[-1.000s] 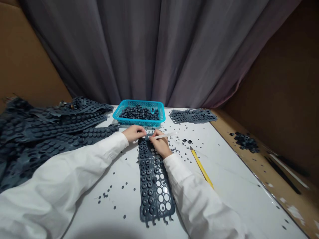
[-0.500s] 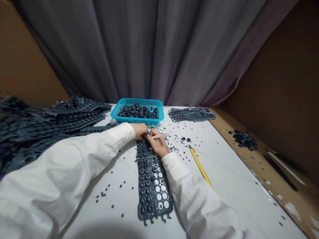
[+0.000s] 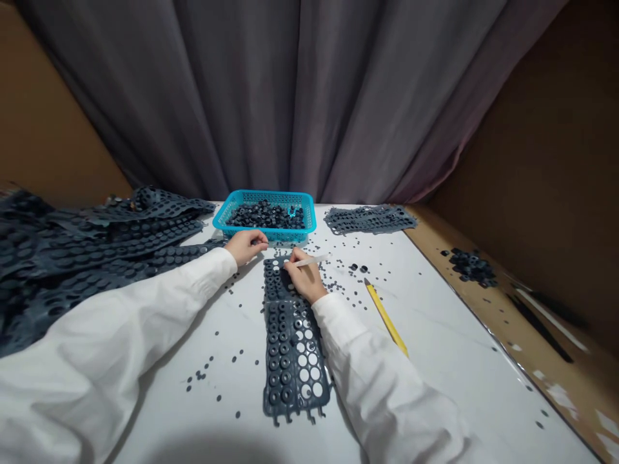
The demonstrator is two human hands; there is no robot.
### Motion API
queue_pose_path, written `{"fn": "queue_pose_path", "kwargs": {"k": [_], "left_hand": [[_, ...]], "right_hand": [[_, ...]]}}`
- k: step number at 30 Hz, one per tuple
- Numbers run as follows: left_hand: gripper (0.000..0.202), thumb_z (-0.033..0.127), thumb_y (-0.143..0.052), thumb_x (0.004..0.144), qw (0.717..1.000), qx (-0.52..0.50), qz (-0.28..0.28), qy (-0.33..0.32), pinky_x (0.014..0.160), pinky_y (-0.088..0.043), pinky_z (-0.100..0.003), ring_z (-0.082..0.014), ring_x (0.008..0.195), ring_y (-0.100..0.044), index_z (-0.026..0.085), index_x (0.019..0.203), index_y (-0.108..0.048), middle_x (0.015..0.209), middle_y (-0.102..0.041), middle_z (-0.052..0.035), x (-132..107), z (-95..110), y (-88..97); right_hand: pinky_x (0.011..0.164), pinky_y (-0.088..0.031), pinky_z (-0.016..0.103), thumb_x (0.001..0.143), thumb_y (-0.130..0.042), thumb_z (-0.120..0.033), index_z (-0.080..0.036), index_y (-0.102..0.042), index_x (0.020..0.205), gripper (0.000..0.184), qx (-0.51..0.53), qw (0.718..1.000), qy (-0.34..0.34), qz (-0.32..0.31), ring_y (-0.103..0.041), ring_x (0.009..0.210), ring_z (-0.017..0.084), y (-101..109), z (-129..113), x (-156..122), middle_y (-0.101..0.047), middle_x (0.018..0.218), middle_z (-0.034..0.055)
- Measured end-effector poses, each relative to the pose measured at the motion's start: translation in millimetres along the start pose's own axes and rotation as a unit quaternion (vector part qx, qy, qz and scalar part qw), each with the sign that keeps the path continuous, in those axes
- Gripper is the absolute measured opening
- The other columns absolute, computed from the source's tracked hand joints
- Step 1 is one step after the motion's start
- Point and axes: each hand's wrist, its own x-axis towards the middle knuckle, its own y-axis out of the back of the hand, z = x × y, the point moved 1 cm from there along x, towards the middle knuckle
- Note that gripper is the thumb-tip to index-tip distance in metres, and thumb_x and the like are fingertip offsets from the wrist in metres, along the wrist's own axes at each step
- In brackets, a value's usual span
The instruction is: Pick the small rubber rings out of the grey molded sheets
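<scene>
A dark grey rubber sheet (image 3: 293,348) lies lengthwise on the white table (image 3: 193,432). Raised round rings fill its left columns; on the right, several holes show white through them. Over the sheet's far end, my right hand (image 3: 305,278) is closed around a thin white stick-shaped tool (image 3: 312,260), its tip hidden by the fingers. My left hand (image 3: 246,246) is apart from the sheet, just left of its far end and in front of the blue basket (image 3: 264,236). Its fingers are curled together; whatever they may pinch is too small to make out.
Small black rubber pieces (image 3: 264,214) fill the basket. Piled rubber sheets (image 3: 97,238) stand at left, and a perforated sheet (image 3: 370,220) lies back right. A yellow-handled tool (image 3: 387,319), two black pieces (image 3: 358,268) and many tiny discs lie about. More black pieces (image 3: 471,267) sit far right.
My left hand has moved left, off the sheet's far end, toward the basket's near side. My right hand stays over the sheet with the white tool. The view has shifted slightly.
</scene>
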Motion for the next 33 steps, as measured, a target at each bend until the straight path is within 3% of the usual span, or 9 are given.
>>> {"fn": "queue_pose_path", "kwargs": {"k": [6, 11, 15, 20, 25, 29, 33], "left_hand": [[0.031, 0.036, -0.067, 0.067, 0.976, -0.191, -0.042, 0.095, 0.047, -0.031, -0.019, -0.0069, 0.048, -0.040, 0.014, 0.087, -0.061, 0.068, -0.060, -0.0013, -11.9, 8.7, -12.3], [0.021, 0.034, -0.061, 0.069, 0.946, -0.272, -0.074, 0.157, 0.045, -0.037, -0.020, -0.0087, 0.048, -0.045, 0.015, 0.073, -0.053, 0.062, -0.055, -0.0022, -17.8, 13.4, -19.2], [0.030, 0.040, -0.055, 0.075, 0.940, -0.274, -0.097, 0.179, 0.041, -0.037, -0.020, -0.0099, 0.045, -0.047, 0.018, 0.061, -0.039, 0.056, -0.049, -0.0011, -13.1, 12.5, -22.5], [0.027, 0.039, -0.063, 0.073, 0.964, -0.201, -0.108, 0.136, 0.040, -0.029, -0.018, -0.0073, 0.041, -0.042, 0.018, 0.072, -0.046, 0.057, -0.050, 0.0024, -6.4, 9.2, -29.1], [0.017, 0.030, -0.071, 0.065, 0.988, -0.044, -0.147, 0.033, 0.050, -0.033, -0.022, -0.0114, 0.050, -0.047, 0.016, 0.072, -0.063, 0.054, -0.057, 0.0016, -5.0, 13.1, -25.1], [0.017, 0.012, -0.074, 0.050, 0.978, 0.073, -0.193, -0.044, 0.055, -0.031, -0.023, -0.0128, 0.054, -0.044, 0.019, 0.064, -0.067, 0.052, -0.055, 0.0034, -3.8, 24.2, -21.4], [0.022, 0.000, -0.070, 0.043, 0.958, 0.140, -0.237, -0.084, 0.059, -0.031, -0.025, -0.0147, 0.055, -0.045, 0.019, 0.051, -0.061, 0.053, -0.053, 0.0023, 3.3, 33.5, -26.9]], "right_hand": [[0.058, -0.034, 0.025, 0.072, -0.053, -0.026, -0.022, -0.040, 0.060, 0.018, 0.040, 0.998, -0.035, 0.036, -0.045, 0.057, 0.014, 6.8, -4.7, -1.0, -0.045, 0.054, -0.0064], [0.055, -0.033, 0.025, 0.067, -0.053, -0.021, -0.022, -0.040, 0.055, 0.018, 0.048, 0.998, -0.040, 0.014, -0.042, 0.053, 0.013, 4.5, -1.2, -1.3, -0.042, 0.049, -0.0070], [0.054, -0.032, 0.025, 0.066, -0.053, -0.021, -0.022, -0.040, 0.055, 0.018, 0.045, 0.998, -0.037, 0.010, -0.041, 0.052, 0.013, 4.1, -0.5, -1.4, -0.043, 0.048, -0.0069], [0.053, -0.032, 0.025, 0.068, -0.050, -0.022, -0.023, -0.037, 0.054, 0.019, 0.037, 0.999, -0.029, 0.021, -0.040, 0.052, 0.013, 5.9, -1.7, -1.3, -0.041, 0.047, -0.0067], [0.051, -0.029, 0.025, 0.068, -0.051, -0.021, -0.023, -0.037, 0.055, 0.019, 0.020, 1.000, -0.008, -0.010, -0.039, 0.052, 0.014, 2.9, -0.8, -1.9, -0.040, 0.048, -0.0063], [0.051, -0.027, 0.026, 0.069, -0.049, -0.020, -0.023, -0.034, 0.055, 0.020, 0.010, 1.000, 0.007, -0.020, -0.038, 0.052, 0.014, 1.6, -0.3, -2.3, -0.038, 0.050, -0.0058], [0.052, -0.027, 0.026, 0.070, -0.048, -0.021, -0.023, -0.033, 0.056, 0.020, 0.006, 1.000, 0.015, -0.023, -0.039, 0.053, 0.014, 0.7, 0.6, -2.7, -0.038, 0.051, -0.0055]]}}
